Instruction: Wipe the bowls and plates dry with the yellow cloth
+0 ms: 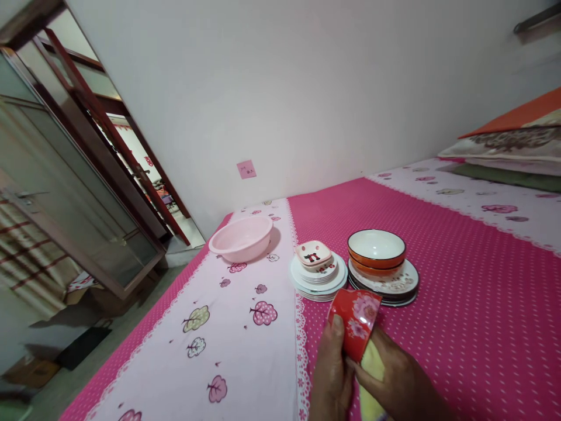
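Observation:
A red bowl [354, 327] with pink flowers is tilted on its side between my hands. My left hand [331, 356] grips it from the left, thumb on its outer wall. A yellow cloth [372, 371] is in my right hand [397, 371], which presses it at the bowl's right side; part of the cloth hangs below. Just beyond the bowl stands a stack of white plates [298, 278] with small square dishes [313, 253] on top. To its right, orange bowls [377, 260] with white insides rest on dark-rimmed plates [407, 280].
A pink basin [243, 240] sits farther back on the left of the bed [236, 339], which has a pink and white printed cover. Folded bedding and pillows [512, 143] lie at the far right. A wall runs behind, and an open door [65, 175] stands at the left.

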### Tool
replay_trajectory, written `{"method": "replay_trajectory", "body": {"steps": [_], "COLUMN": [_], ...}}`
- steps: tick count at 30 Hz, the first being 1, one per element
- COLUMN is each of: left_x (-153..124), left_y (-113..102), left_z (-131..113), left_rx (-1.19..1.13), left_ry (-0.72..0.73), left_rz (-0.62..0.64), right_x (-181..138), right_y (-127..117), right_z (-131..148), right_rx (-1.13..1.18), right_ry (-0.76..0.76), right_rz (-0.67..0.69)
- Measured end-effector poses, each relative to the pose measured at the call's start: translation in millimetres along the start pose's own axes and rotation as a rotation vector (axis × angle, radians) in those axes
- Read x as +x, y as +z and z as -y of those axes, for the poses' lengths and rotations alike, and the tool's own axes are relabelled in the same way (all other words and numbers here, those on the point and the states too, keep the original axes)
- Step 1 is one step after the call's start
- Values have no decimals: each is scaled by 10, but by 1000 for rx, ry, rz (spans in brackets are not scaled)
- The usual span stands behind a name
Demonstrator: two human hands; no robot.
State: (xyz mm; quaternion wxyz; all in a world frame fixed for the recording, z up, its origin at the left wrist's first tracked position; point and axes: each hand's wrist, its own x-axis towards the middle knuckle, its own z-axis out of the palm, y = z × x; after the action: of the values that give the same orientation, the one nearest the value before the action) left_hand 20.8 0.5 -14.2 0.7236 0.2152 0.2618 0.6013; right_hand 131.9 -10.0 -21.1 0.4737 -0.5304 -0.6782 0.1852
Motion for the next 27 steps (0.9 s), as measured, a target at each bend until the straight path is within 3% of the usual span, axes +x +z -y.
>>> {"method": "replay_trajectory", "body": {"steps": [3,8,16,19,21,27], "left_x": [-11,-32,-94,-110,-98,-39], "left_y": [5,47,4,11,37,109], "left_z": [-7,-65,-94,-96,-100,-110], "left_rx": [21,42,19,-23,-73,-220], "left_ry": [17,38,65,12,-30,-98], "left_rz": [7,42,138,112,60,-107], "right_x": [-2,-2,-27,-40,-48,-135], "right_y": [-57,-119,-416,-419,-309,137], "right_z": [38,146,378,370,295,-11], "right_rx": [158,639,855,906,823,102], "right_ry": [166,445,582,559,510,8], "right_rz": [26,56,183,222,216,-52]}}
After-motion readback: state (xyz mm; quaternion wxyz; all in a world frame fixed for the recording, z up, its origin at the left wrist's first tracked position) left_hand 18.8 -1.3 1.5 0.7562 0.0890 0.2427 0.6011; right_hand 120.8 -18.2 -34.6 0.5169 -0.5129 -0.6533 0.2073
